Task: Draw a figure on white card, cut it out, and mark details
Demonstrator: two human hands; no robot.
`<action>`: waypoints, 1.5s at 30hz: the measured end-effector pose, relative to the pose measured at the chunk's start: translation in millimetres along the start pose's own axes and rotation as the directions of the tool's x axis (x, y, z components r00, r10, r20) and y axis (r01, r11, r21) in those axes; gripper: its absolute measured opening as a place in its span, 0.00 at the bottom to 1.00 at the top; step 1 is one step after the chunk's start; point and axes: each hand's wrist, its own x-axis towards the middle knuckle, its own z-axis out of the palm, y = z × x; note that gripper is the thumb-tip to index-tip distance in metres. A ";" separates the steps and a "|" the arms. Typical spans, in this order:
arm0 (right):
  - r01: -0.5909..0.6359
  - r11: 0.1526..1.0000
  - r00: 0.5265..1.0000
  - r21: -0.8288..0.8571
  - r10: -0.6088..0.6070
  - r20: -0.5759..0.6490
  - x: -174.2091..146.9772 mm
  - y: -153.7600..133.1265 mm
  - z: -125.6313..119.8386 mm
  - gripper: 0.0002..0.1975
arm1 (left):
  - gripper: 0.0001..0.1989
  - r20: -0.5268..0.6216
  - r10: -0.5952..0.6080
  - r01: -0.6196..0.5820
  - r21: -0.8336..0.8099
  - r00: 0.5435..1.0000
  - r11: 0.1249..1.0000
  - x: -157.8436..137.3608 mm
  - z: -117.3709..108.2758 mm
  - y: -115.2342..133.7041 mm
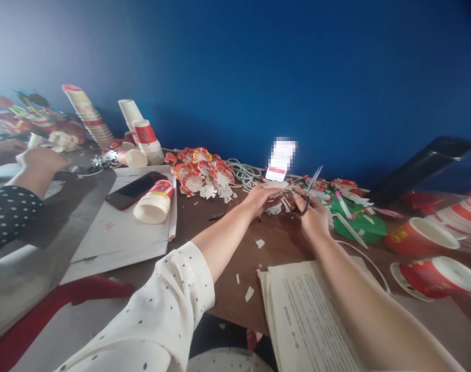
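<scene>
My left hand (259,200) reaches over the table with its fingers stretched out to the right, just above white paper scraps (274,208). Whether a fingertip touches a scrap is hard to see. A pair of scissors (315,178) with dark handles is gripped in my right hand (313,217), blades pointing up and away. Right behind my hands, a lit phone (277,173) leans near the blue wall, part of it blurred out. Left of my hands lies a pile of red-and-white cut paper pieces (204,170).
A dark phone (132,190) and stacked paper cups (153,205) lie on white sheets (99,232). Tall cup stacks (88,116) lean at the back left. Printed papers (305,310) sit under my right forearm. Red cups (440,276) stand right. Another person's hand (41,160) is left.
</scene>
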 end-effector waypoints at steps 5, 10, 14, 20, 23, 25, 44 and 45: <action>0.025 1.000 0.999 0.005 -0.024 -0.024 -2.0 -6.4 1.4 0.30 | 0.07 0.018 -0.038 0.037 0.037 0.999 0.999 -2.9 1.3 -0.3; 0.011 0.999 1.000 0.052 -0.011 0.001 -2.0 -6.4 1.6 0.32 | 0.11 0.044 -0.051 0.046 0.107 0.998 0.993 -4.8 2.0 -1.1; 0.031 0.998 0.999 0.048 -0.032 0.017 -1.7 -5.4 1.4 0.31 | 0.12 0.075 -0.064 0.052 0.146 0.995 0.988 -5.7 2.3 -2.1; 0.025 0.997 1.000 0.073 -0.026 0.004 -2.0 -7.5 2.0 0.28 | 0.10 0.103 -0.086 0.064 0.200 0.991 0.978 -8.2 5.0 -2.2; 0.025 0.998 1.000 0.064 -0.025 -0.010 -3.0 -9.3 2.4 0.27 | 0.09 0.090 -0.074 0.054 0.211 0.993 0.976 -6.4 4.5 -4.3; 0.019 0.998 1.000 0.062 -0.018 -0.018 -4.0 -10.8 2.8 0.26 | 0.09 0.067 -0.036 0.022 0.211 0.997 0.977 -4.1 3.3 -6.3; 0.036 0.984 0.995 0.173 -0.019 -0.102 -1.7 -2.5 9.1 0.25 | 0.13 0.097 -0.006 0.002 0.048 0.995 0.999 -2.7 7.5 -15.2; 0.039 0.986 0.995 0.163 -0.024 -0.095 -2.2 -2.4 9.4 0.25 | 0.13 0.098 -0.010 0.005 0.057 0.995 0.998 -2.6 7.2 -15.9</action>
